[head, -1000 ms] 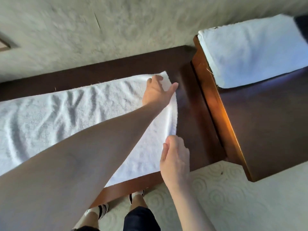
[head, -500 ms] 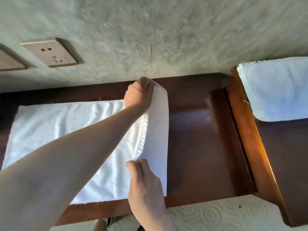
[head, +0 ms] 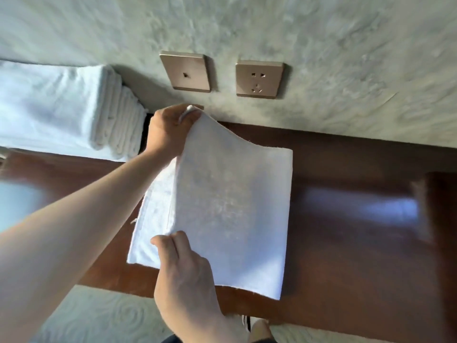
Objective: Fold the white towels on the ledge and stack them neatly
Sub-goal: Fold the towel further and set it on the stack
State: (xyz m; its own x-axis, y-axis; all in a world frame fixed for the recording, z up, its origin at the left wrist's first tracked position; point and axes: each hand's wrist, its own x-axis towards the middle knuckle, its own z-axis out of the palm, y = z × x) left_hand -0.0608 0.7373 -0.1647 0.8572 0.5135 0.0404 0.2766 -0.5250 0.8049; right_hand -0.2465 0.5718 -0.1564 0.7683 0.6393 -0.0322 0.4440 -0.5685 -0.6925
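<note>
Nearest you, your right hand (head: pixel 183 276) pinches the near corner of the folded-over flap of the towel (head: pixel 230 206), thumb and fingers closed on the cloth edge. Further out, your left hand (head: pixel 168 132) grips the far corner of the same flap, fingers curled round a bunched bit of hem close to the wall. The towel lies on the dark wooden ledge (head: pixel 346 219), roughly mid-ledge, its top layer lifted at the left edge and sagging between your two hands; the lower layer shows as a strip to the left, flat on the wood. It looks plain white, terry-textured, with a stitched hem line, and its right edge is a clean fold. Judgement: light, soft, floppy, no stiffness, so it will droop wherever it is unsupported; the corners are the place to hold it, both at once, keeping the edge taut so the layers line up. Not slippery, not fragile; the polished ledge may let the bottom layer slide if you drag. Beyond, far left, a stack of folded towels (head: pixel 74 110) sits against the wall, well apart from your hands. Two wall sockets (head: pixel 259 79) are above the ledge.
</note>
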